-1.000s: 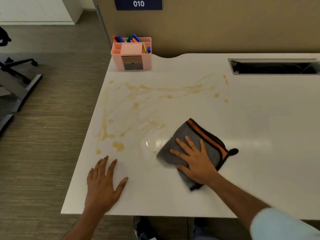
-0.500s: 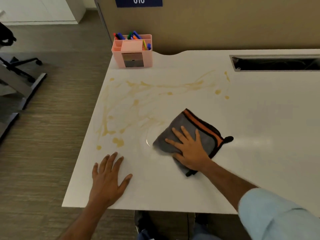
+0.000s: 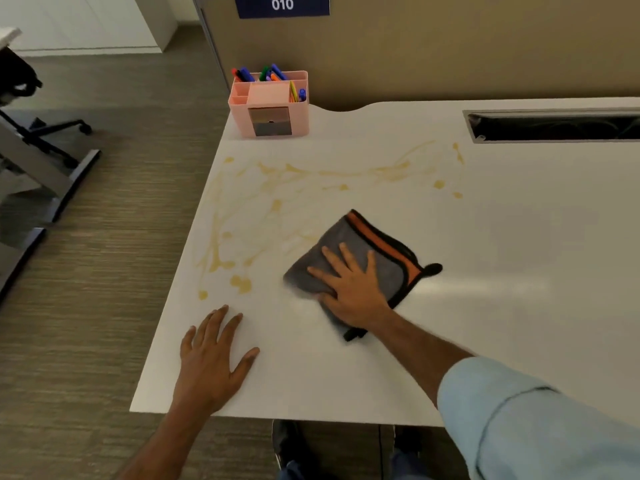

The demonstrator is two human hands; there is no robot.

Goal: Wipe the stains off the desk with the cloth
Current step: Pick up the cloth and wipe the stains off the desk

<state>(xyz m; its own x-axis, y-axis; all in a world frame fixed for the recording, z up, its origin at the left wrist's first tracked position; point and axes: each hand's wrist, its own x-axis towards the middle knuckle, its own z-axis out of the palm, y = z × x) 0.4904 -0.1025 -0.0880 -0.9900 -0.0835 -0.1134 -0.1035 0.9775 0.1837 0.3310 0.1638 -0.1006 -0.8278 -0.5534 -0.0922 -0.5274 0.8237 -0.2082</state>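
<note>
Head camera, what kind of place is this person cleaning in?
Most likely an office workstation. The white desk backs onto a tan partition bearing a numbered sign reading 010, a pink organiser holds coloured markers, and a rolling chair base stands on the carpet.

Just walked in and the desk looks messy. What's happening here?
A person is wiping yellowish stains off a white desk. The right hand presses flat on a grey cloth with an orange stripe; the left hand rests flat near the front edge. Most stains remain, left of and behind the cloth.
</note>
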